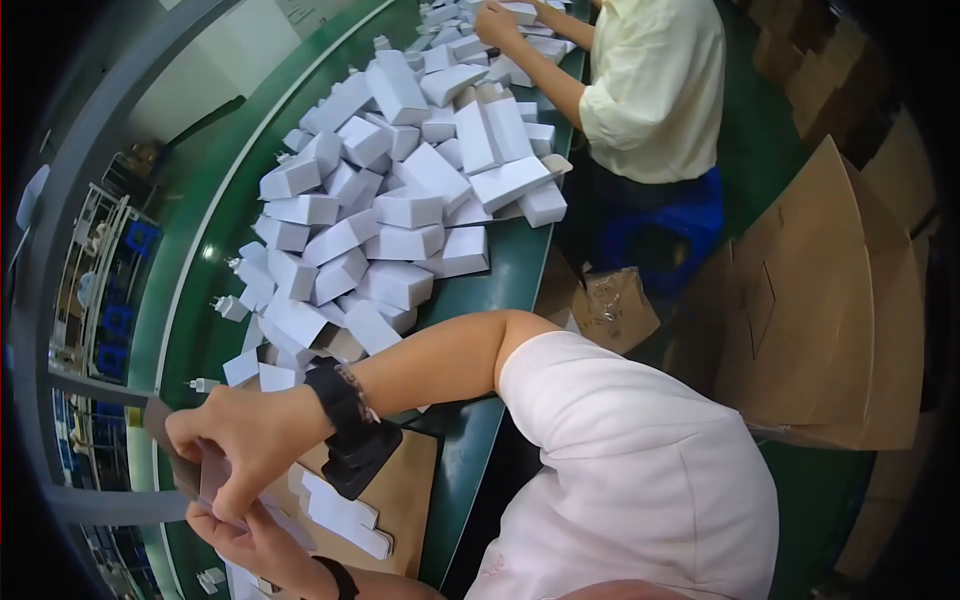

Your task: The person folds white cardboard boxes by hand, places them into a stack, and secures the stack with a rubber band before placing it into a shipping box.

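One thin paperboard carton [213, 470] — right hand [258, 428], left hand [256, 540] gripping, angular white boxes [408, 212]

Diffuse light softly shades the white boxes [408, 211]; glare dots the bench [222, 245], left; curved edges, black corners.

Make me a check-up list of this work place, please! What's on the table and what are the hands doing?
Surface: green table, with a brown cardboard sheet on it.
Job's things: partly folded carton in hand; flat white cartons on the sheet.
Clutter: pile of white boxes; small white plugs.
Hands: right hand and left hand both hold the carton.
Cables: nothing clearly seen.
Surroundings: co-worker in pale yellow, blue stool, big brown box.
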`<state>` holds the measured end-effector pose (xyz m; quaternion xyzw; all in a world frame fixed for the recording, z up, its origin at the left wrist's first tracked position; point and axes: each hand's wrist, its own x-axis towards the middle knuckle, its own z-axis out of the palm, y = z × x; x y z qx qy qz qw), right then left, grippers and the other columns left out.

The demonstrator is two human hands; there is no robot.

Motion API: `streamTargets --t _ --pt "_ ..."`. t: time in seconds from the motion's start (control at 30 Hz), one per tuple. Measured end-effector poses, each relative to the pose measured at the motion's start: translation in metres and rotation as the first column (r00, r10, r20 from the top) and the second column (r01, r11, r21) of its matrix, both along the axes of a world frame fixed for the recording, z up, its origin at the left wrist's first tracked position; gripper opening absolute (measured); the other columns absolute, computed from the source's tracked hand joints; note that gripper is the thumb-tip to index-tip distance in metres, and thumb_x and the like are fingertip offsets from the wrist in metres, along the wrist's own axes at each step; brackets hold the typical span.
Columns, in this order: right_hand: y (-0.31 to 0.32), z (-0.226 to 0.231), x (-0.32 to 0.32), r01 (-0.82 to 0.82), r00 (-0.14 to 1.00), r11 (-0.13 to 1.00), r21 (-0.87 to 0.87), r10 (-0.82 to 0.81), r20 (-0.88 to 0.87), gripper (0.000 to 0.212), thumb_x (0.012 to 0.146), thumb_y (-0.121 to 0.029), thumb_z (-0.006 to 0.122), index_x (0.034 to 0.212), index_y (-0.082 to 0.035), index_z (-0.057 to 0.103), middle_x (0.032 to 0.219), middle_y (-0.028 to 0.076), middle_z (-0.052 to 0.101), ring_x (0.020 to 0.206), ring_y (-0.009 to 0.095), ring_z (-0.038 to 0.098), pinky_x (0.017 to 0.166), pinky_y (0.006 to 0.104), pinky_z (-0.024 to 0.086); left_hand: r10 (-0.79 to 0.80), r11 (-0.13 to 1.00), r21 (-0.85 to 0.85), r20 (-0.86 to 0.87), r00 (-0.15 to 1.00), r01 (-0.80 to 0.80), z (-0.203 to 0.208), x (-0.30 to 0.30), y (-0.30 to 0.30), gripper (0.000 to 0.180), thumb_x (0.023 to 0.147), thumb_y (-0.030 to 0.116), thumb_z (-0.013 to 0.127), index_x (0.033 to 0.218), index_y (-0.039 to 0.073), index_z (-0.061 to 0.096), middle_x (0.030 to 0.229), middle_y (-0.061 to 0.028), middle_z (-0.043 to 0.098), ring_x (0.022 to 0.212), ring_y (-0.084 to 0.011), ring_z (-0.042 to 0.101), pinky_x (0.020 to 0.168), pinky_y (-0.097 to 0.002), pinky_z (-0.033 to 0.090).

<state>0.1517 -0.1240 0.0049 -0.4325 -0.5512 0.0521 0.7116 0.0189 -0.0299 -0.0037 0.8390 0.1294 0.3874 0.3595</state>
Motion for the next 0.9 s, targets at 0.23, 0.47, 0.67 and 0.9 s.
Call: streamTargets --t 0.23,0.47,0.67,0.9 --pt "-0.010 0.001 0.012 0.029 0.998 0.996 -0.086 -0.024 0.066 0.031 0.052 -0.021 0.066 0.060 -0.001 0.044 0.051 0.008 0.046 0.045 0.017 0.043 0.043 0.0281 0.036 -0.082 0.988 0.120 -0.078 0.994 0.091 0.004 0.006 -0.003 0.072 0.084 0.032 0.061 0.135 -0.001 0.021 0.135 -0.0154 0.027 0.122 -0.0250 0.038 0.099 -0.0354 0.030" --pt "0.003 -0.003 0.029 0.033 0.978 0.939 -0.342 0.041 0.206 0.036 0.064 -0.030 0.076 0.075 -0.003 0.055 0.068 0.002 0.054 0.064 0.008 0.052 0.050 0.0251 0.039 -0.105 0.928 -0.370 -0.139 0.985 0.047 -0.010 -0.005 0.046 0.035 0.087 0.015 0.058 0.115 -0.003 0.050 0.093 -0.0059 0.059 0.082 -0.0134 0.057 0.073 -0.0256 0.046" --pt "-0.020 0.013 0.028 -0.249 0.958 0.911 -0.330 0.180 -0.225 0.028 0.071 -0.013 0.071 0.083 -0.005 0.047 0.078 -0.001 0.054 0.068 0.005 0.052 0.056 0.0188 0.041 0.116 0.992 0.080 -0.303 0.946 -0.096 -0.007 -0.013 0.074 0.057 0.077 0.017 0.065 0.124 -0.001 0.038 0.103 -0.0170 0.055 0.094 -0.0253 0.056 0.081 -0.0318 0.044" --pt "-0.012 0.016 0.019 -0.084 0.996 0.920 -0.383 0.080 -0.026 0.035 0.068 -0.011 0.069 0.091 -0.004 0.043 0.080 0.003 0.054 0.071 0.007 0.054 0.061 0.0209 0.045 0.283 0.892 0.435 -0.336 0.898 -0.119 -0.008 -0.025 0.071 0.080 0.070 0.036 0.075 0.129 -0.001 0.035 0.112 -0.0276 0.052 0.101 -0.0331 0.055 0.086 -0.0384 0.044"
